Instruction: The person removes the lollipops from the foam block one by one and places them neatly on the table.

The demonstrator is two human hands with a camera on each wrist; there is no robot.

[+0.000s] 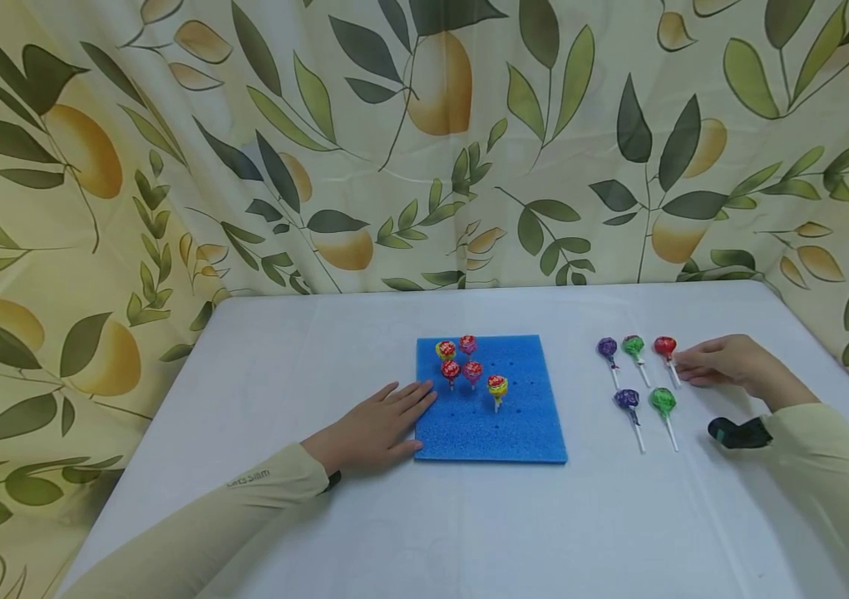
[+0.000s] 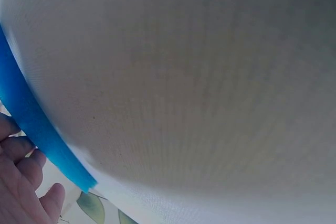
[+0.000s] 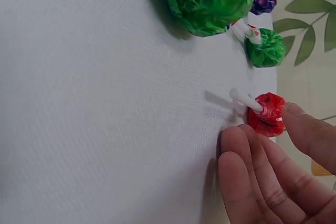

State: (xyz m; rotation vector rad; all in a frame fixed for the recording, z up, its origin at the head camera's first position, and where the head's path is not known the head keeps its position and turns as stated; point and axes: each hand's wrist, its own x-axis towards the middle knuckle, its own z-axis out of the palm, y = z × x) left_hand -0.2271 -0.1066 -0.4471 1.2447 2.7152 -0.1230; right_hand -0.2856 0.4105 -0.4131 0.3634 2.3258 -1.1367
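Observation:
My left hand (image 1: 379, 426) rests with spread fingers on the left edge of a blue foam board (image 1: 491, 433). In the left wrist view, its fingers lie along the foam's side. Several wrapped lollipops stand upright in the board; a yellow-and-red lollipop (image 1: 497, 386) stands apart from the others. At the right, my right hand (image 1: 723, 366) is beside a red lollipop (image 1: 665, 348). In the right wrist view, thumb and fingers are either side of the red head, the thumb tip right at its edge, the white stick (image 3: 245, 100) uncovered.
Left of the red lollipop lie two purple lollipops (image 1: 607, 348) and two green lollipops (image 1: 662, 402), sticks toward the near side. Small holes dot the foam board. A white cloth (image 1: 282, 349) covers the table, and a leaf-patterned curtain (image 1: 424, 208) hangs behind it.

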